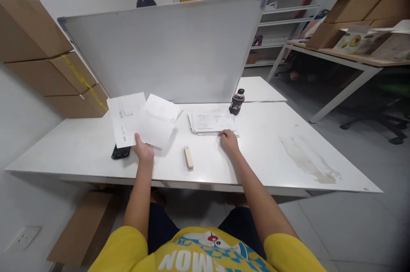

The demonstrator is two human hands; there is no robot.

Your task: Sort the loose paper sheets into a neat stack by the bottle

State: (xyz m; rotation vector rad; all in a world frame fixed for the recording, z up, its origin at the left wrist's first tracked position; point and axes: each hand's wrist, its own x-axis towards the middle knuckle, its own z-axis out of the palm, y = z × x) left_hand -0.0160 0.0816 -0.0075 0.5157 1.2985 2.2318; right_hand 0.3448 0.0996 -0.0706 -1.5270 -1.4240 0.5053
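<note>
My left hand (143,150) is closed on printed paper sheets (156,120), thumb on top, lifted above the left of the table. The sheets fan out into two parts, one with print and a logo, the other mostly blank with a small stamp. My right hand (229,140) rests at the front right corner of a paper stack (209,121), its fingers curled on the edge. The stack lies flat, slightly uneven. Between my hands lies a cream stapler (188,158). A black phone (121,151) sits partly under the raised sheets.
A dark bottle (237,102) stands behind the stack's right end. A whiteboard (166,50) rises along the back of the white table (262,152). Cardboard boxes (48,67) are piled at left. Another desk (346,56) with boxes and a shelf rack (294,20) stand at right.
</note>
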